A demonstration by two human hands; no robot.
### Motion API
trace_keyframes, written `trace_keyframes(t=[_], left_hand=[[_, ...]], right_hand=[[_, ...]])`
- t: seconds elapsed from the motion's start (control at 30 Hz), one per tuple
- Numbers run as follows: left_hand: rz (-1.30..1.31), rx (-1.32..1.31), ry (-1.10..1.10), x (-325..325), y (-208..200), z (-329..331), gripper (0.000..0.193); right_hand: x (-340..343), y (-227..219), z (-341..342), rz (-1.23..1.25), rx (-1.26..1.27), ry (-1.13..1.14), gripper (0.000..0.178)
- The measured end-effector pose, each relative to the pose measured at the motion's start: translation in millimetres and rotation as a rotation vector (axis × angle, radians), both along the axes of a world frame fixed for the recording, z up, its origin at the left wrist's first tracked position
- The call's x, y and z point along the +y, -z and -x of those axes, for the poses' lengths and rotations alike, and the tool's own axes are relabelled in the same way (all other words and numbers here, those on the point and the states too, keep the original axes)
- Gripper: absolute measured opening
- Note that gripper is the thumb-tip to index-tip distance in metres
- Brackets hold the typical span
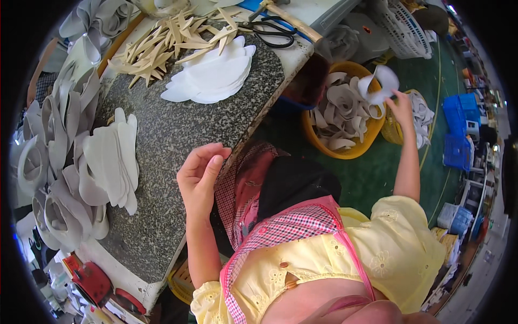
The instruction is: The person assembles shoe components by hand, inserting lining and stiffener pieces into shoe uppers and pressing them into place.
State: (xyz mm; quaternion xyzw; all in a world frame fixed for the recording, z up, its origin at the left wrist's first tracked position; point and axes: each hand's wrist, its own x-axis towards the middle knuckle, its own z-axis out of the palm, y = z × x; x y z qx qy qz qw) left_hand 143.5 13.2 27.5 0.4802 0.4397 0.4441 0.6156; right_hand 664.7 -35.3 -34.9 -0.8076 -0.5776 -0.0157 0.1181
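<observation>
Head view: pale curved piece (387,80) at 2 o'clock, fingers of the right hand (402,109) clamped on its lower edge.
Judged light, springy; pinch the rim, avoid creasing. Left hand (198,171): fingers curled, cannot tell whether thumb meets them.

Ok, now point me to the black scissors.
In the head view, the black scissors lie near the top, just right of centre, beside the wooden-handled hammer and to the right of the tan strips.
</observation>
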Motion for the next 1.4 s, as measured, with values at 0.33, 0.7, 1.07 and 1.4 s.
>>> trace_keyframes(t=[0.33,0.7,1.07,1.4], left_hand=[[-0.377,-0.122,0.139,-16,-55,-5,0.022],[-1.086,-0.058,-0.259,16,-97,-34,0.063],[-1.174,-0.095,-0.462,-42,-127,37,0.057],[-1.23,0.208,-0.787,-49,-129,60,0.051]], right_hand=[[65,-61,47,-0.311,0.576,-0.218,0.027],[26,-78,27,-0.112,0.469,-0.118,0.025],[80,-102,198,0.004,0.544,-0.717,0.023],[45,-196,395,-0.314,1.014,-1.722,0.019]])
